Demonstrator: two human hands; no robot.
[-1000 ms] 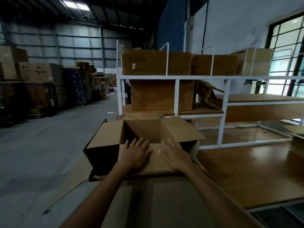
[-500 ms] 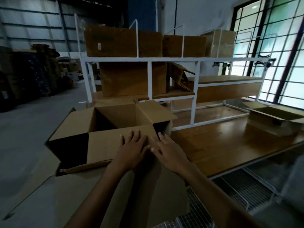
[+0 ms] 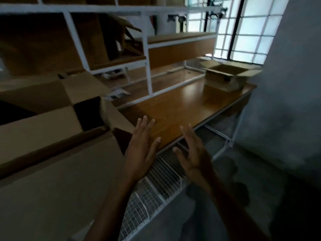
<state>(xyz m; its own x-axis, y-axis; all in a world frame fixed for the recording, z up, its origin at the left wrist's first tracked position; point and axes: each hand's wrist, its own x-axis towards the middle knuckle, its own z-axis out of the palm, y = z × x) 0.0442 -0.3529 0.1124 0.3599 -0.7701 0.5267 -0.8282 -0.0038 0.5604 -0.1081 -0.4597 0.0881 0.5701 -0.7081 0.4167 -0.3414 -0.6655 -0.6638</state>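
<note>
A large open cardboard box [image 3: 52, 133] fills the left of the head view, its flaps spread and its inside dark. My left hand [image 3: 141, 150] is just off the box's right corner, fingers straight, holding nothing. My right hand [image 3: 192, 153] hovers beside it over the front edge of the wooden table [image 3: 173, 105], fingers spread and empty. Both hands are apart from the box. A smaller open cardboard box [image 3: 225, 75] stands on the table's far right end.
A white metal shelf frame [image 3: 147, 66] with cardboard boxes rises behind the table. A wire mesh rack [image 3: 156, 180] lies below the table's front edge. A labelled paper [image 3: 117, 93] lies by the frame. A grey wall or pillar [image 3: 281, 101] stands at right, windows behind.
Both hands have left the big box's near flap and moved right, now in the air over the table edge. The view has swung right and down.
</note>
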